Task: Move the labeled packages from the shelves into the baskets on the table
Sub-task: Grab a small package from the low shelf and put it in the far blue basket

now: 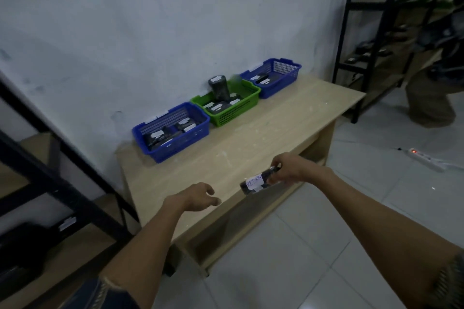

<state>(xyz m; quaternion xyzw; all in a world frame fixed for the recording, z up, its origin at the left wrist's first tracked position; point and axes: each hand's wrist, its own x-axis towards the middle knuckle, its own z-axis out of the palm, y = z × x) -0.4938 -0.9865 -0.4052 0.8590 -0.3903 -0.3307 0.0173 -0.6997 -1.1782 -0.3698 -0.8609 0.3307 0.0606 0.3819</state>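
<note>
Whitewashed wall and pale floor tiles surround a light wooden table (276, 128), which stands between a black metal shelving rack on the left (62, 183) and another on the right (376, 32). Along the table's back edge sit a near blue plastic mesh basket (175, 148), a green plastic mesh basket (233, 113) and a far blue plastic mesh basket (278, 88), each holding black packages. A small black wrapped package with a white handwritten label (254, 182) hangs over the table's front edge, well apart from the baskets. Its label seems to read "RETURN", so it is best matched to a basket tag and released low, past the rim. The right hand (288, 169) reaches forward, fingers curled round the package's far end. The left hand (198, 195) hovers palm down, fingers loosely spread, holding nothing.
</note>
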